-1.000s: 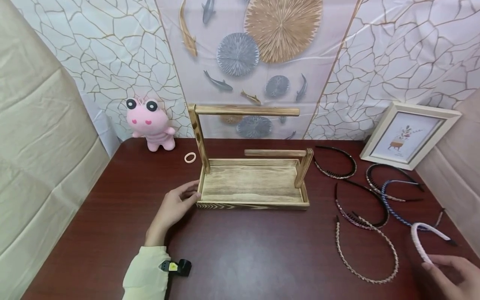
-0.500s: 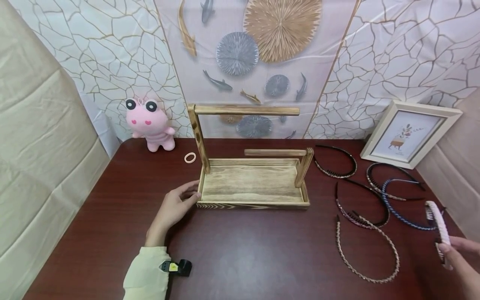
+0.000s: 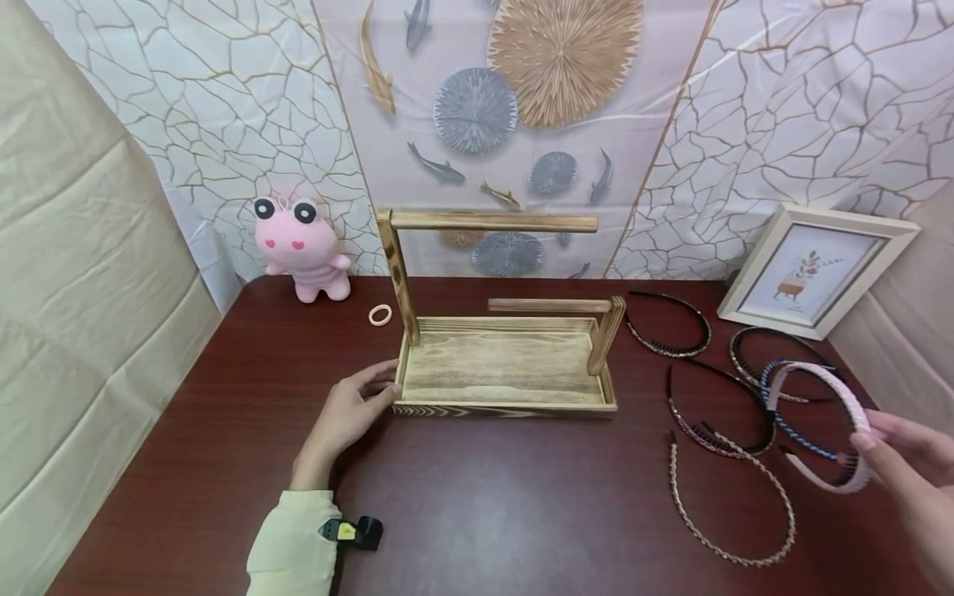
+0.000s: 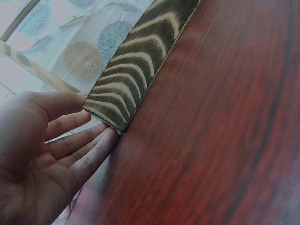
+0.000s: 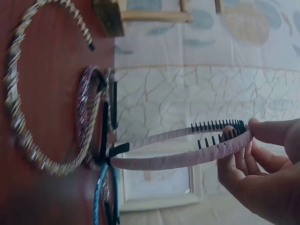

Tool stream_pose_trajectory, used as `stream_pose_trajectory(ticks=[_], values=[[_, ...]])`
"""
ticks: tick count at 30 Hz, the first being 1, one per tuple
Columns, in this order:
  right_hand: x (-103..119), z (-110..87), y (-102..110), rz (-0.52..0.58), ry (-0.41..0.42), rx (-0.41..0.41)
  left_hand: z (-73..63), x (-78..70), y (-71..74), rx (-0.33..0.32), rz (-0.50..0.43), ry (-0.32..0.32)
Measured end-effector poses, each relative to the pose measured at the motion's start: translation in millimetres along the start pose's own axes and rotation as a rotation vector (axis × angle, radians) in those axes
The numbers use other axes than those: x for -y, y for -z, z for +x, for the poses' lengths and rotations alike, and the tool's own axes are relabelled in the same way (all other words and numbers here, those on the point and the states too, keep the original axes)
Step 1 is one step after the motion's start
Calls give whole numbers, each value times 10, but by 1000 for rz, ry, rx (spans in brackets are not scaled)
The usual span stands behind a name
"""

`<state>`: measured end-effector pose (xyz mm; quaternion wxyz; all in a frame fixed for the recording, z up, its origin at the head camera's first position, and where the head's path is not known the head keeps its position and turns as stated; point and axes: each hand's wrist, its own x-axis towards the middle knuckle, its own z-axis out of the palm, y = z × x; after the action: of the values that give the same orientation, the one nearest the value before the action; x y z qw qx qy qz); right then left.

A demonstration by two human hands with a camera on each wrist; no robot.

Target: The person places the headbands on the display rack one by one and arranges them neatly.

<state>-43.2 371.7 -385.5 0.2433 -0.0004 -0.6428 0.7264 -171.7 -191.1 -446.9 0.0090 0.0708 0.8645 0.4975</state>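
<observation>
At the near left corner of a wooden stand (image 3: 507, 364) with a tray base and two crossbars, my left hand (image 3: 358, 406) grips the end. In the left wrist view my left fingertips (image 4: 110, 136) meet the bottom edge, while another digit lies at the upper rim. My right hand (image 3: 913, 463) pinches a pale pink headband (image 3: 857, 414) by its curved top, thumb on one side and fingers on the other. Black comb teeth (image 5: 215, 126) line its inside, and its open ends face left, over the blue headband (image 3: 801, 439).
Several headbands lie right of the stand, including a beaded gold one (image 3: 786, 505) nearest me and a black one (image 3: 708, 323) at the back. A picture frame (image 3: 730, 298) leans behind them. A pink plush toy (image 3: 301, 248) and small ring (image 3: 380, 315) are at back left.
My right hand has lifted the pink headband from the right front, turned it, and brought it left over the blue one. My left hand and the stand have stayed in place.
</observation>
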Motion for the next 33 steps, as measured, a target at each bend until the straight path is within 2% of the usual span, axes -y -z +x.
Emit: stream_pose_trajectory(ticks=[6,10,16,18,23,33], values=[[137,81,-338,78,11,56,4,1,-15,4,-1,-2],[229,199,-555,103,-31,32,2,4,-15,3,-1,-4],[325,434,-877,276,-106,25,-10,6,-10,-7,-9,-4],[327,510,-968,349,-103,45,-12,4,-12,-5,-12,-2],[332,672,-1168,451,-105,72,-7,1,-19,-3,-11,-7],[432,952,-1576,450,-51,37,0,20,-34,-7,-12,-31]])
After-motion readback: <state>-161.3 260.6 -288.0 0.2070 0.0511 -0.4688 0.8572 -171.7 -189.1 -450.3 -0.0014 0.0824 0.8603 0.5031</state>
